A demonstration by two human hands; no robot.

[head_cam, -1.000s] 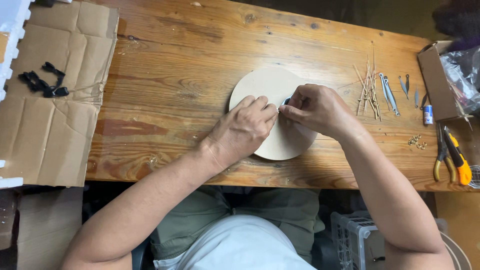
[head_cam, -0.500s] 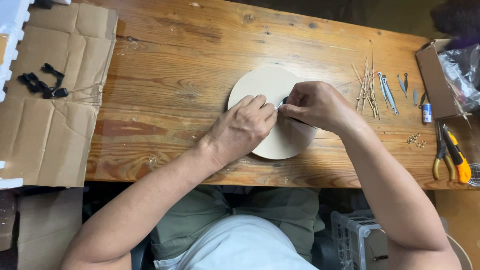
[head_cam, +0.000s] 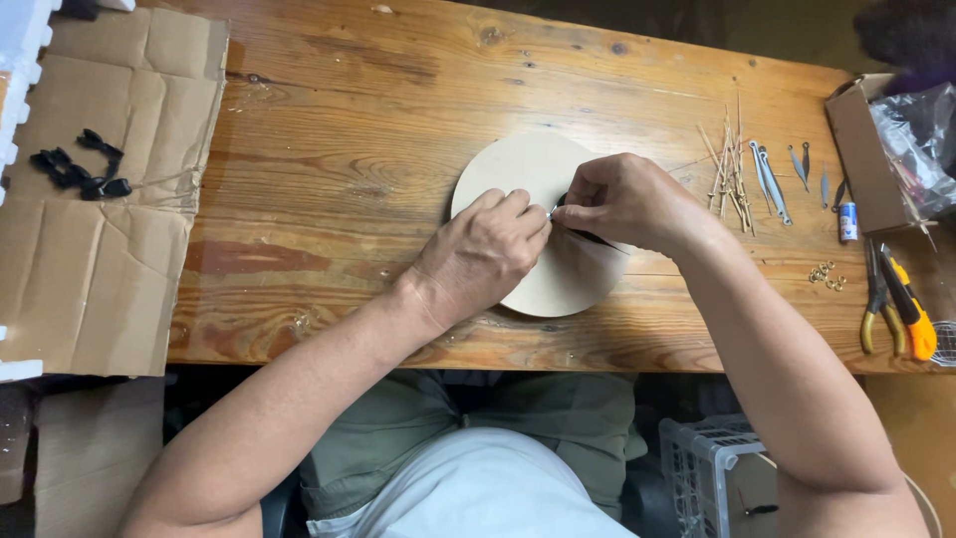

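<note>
A round pale wooden disc lies flat on the wooden table. My left hand rests on the disc's left half, fingers curled and pinching a small thin metal piece. My right hand meets it from the right above the disc's middle, fingers closed on a thin dark tool that slants down to the right. The fingertips of both hands touch at the disc's centre. What lies under them is hidden.
Thin wooden sticks and small metal blades lie right of the disc. Further right are a cardboard box, a small blue-capped tube, brass rings and yellow-handled pliers. Flattened cardboard with black clips covers the left.
Both hands stay together at the disc's centre; only small shifts of the fingers show. Nothing else on the table has moved.
</note>
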